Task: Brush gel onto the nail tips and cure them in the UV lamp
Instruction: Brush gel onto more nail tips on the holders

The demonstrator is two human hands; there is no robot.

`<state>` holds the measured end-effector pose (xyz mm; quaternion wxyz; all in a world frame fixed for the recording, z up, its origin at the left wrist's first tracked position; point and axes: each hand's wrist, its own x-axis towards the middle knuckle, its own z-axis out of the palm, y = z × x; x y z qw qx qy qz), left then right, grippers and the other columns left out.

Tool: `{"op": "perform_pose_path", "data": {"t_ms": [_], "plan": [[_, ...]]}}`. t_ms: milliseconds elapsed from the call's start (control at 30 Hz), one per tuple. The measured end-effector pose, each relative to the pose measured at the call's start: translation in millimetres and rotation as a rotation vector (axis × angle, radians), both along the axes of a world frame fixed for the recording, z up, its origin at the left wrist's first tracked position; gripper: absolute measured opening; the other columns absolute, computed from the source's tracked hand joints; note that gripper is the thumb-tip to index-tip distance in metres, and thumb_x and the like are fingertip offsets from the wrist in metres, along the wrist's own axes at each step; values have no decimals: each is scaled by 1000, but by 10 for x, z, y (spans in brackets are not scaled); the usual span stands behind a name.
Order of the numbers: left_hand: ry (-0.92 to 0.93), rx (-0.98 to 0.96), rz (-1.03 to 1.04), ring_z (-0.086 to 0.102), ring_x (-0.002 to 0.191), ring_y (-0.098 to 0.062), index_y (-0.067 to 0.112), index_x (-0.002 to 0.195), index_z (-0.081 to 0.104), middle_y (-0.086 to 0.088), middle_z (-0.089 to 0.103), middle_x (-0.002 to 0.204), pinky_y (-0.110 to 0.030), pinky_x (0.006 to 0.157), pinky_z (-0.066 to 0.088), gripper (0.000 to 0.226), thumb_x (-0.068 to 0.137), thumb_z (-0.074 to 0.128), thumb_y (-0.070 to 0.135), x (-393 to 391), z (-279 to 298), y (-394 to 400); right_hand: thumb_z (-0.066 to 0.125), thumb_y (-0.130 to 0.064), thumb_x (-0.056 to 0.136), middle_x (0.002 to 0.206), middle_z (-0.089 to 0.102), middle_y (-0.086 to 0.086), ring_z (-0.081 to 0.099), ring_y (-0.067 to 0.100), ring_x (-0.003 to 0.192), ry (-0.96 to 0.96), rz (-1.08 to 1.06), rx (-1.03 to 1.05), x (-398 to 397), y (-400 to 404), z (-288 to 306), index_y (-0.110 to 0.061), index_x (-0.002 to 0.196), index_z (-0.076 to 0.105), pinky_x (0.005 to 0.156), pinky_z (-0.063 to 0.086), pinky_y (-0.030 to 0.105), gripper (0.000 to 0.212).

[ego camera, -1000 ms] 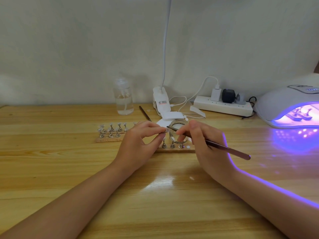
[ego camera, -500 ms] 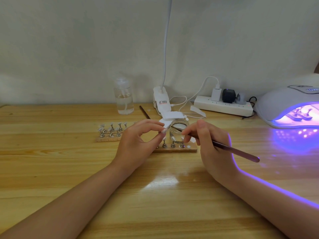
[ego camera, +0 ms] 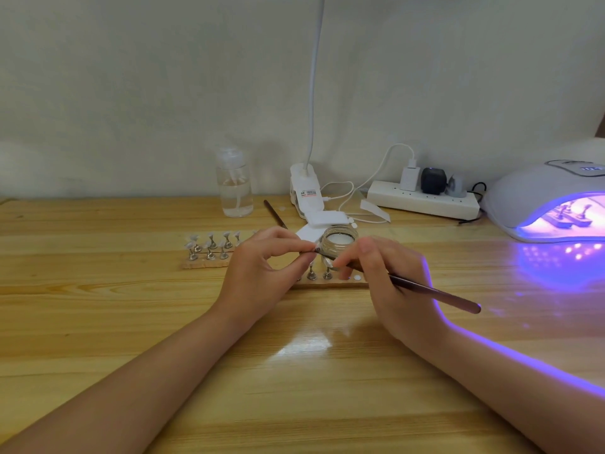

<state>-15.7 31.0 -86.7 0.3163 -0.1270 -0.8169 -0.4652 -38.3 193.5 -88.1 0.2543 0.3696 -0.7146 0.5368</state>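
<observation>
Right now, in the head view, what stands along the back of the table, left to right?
Clear bottle → white clip lamp base → power strip → lit UV lamp.

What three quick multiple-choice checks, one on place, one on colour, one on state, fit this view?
1. Where is the UV lamp?
A. far right of the table
B. far left
C. between the forearms

2. What colour is its glow?
A. green
B. violet
C. red

3. What is the right hand doing?
A. lying flat
B. lifting the jar
C. gripping the brush

Key: 1 A, the lamp sits at the table's right edge; 2 B, violet light spills onto the wood; 3 C, fingers curl round the brush, its tip at the nail tip pinched by the left hand.
</observation>
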Motion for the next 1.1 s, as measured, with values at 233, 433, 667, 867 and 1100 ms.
{"op": "perform_pose_path", "data": {"t_ms": [233,433,667,867,1100], "plan": [[-21,2,3,58,79,-5,25,86,70,5,65,81,-15,76,45,21,74,72,7,11,3,0,32,-34,91,59,61,-5,60,7,62,-82,-10,-69,-2,17,-7,-21,70,64,63,47,20,40],[-22,-2,5,60,80,-8,21,88,70,4,65,82,-19,76,46,21,74,73,6,11,-2,-5,33,-33,91,63,62,-6,56,-4,59,-108,7,-8,26,-7,8,-21,75,64,60,38,6,37],[-4,-11,17,58,79,-4,25,83,70,8,65,81,-12,75,43,20,73,73,8,-13,-18,-7,34,-32,90,56,59,-4,56,1,54,-115,38,-118,21,0,5,-18,67,64,57,41,12,41],[3,-16,12,59,78,-4,31,82,67,8,64,80,-14,73,44,25,73,73,8,-20,-23,-8,42,-32,92,64,63,-7,57,-5,61,-166,22,-42,32,-12,2,-20,73,64,60,37,4,31],[2,-37,15,57,77,-2,23,83,70,7,65,80,-6,73,38,18,74,73,7,-15,-14,-9,35,-36,88,52,60,1,57,5,54,-161,53,-133,14,1,-17,-15,63,65,60,40,13,45]]}}
